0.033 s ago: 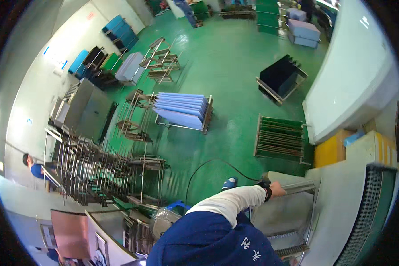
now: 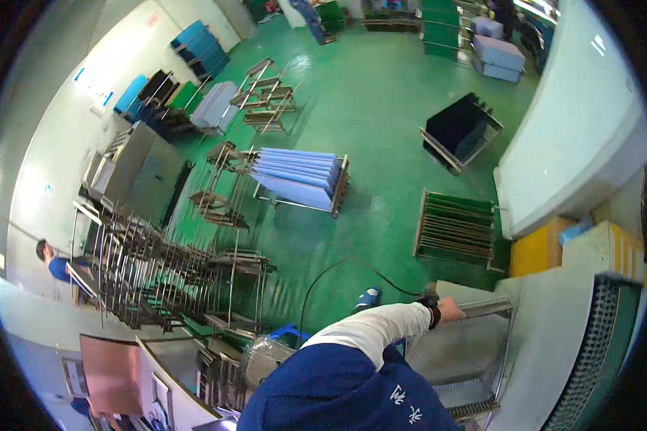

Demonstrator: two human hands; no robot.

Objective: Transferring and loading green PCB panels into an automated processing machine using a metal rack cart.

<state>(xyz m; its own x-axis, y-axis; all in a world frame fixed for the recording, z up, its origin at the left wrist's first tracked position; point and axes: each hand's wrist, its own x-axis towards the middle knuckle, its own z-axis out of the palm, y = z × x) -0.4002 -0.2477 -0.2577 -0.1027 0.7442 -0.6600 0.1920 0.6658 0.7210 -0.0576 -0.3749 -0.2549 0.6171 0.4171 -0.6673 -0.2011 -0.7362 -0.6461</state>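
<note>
My left hand reaches out to the right in a white sleeve with a dark band at the wrist. Its fingers are closed on the upper rail of a metal rack. The rack has upright side bars and a row of teeth along its lower edge, with a grey flat surface inside it. A black cord arcs across the floor and ends near my wrist. My right hand is out of view, beyond the lower edge beside my navy shirt.
Blue panels stand in a wheeled rack mid-floor. A rack of green boards and one of black panels stand to the right. Bare metal racks crowd the left, a person behind them. A yellow box sits beside a white machine.
The view has shifted very slightly, so the room sits a little further right and lower. My left hand stays on the rack's rail.
</note>
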